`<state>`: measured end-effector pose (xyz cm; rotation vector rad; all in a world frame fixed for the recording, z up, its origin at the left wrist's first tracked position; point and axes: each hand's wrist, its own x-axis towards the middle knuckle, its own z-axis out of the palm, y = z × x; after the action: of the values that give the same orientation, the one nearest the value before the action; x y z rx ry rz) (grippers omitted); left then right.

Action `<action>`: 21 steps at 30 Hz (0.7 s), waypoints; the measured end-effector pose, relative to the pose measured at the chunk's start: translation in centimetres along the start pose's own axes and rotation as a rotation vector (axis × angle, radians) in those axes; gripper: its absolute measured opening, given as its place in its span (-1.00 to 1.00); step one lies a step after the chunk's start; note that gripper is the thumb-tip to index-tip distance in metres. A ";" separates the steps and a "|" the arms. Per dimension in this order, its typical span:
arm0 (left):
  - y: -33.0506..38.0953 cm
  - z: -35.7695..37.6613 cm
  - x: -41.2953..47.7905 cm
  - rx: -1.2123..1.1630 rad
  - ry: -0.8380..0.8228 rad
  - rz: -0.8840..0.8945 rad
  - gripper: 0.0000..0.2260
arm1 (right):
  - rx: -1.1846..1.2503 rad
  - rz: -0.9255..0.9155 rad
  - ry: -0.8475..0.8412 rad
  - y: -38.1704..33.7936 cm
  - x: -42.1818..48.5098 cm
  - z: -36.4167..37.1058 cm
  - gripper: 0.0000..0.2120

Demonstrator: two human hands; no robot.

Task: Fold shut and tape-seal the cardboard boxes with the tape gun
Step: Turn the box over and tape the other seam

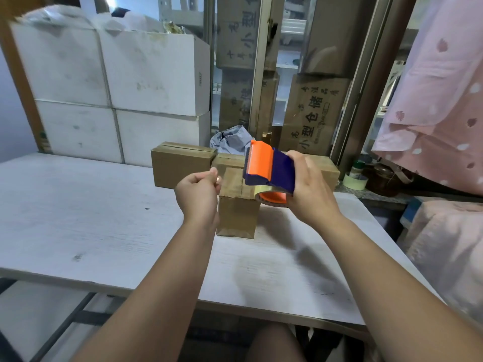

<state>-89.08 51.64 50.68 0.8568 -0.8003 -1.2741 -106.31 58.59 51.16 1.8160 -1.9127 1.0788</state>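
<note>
Head view: the right hand (311, 186) grips the tape gun (269, 168) round its blue body, above the small cardboard box (236, 216) standing on the white table (104, 226). The left hand (198, 190) curls into a pinch; whether it holds clear tape cannot be told. The box is probably light and stiff-walled: steady it by its side faces.
</note>
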 end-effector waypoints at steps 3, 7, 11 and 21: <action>0.5 -0.2 -0.8 0.063 -0.008 0.147 -0.81 | -0.067 -0.008 -0.003 0.7 -0.3 0.2 -0.41; 0.1 -1.0 -0.3 0.045 0.002 0.106 -0.83 | -0.023 -0.022 0.048 1.0 -0.6 0.2 -0.45; -1.6 -2.0 0.9 -0.021 0.024 -0.155 -0.90 | 0.070 -0.020 0.093 0.3 -0.2 -0.4 -0.44; -2.1 -1.8 0.9 -0.126 -0.021 -0.269 -0.89 | 0.067 -0.018 0.119 1.7 -0.9 0.4 -0.48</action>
<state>-88.33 50.78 48.02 0.8704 -0.6284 -1.5553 -107.65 58.90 49.77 1.7578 -1.8087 1.2302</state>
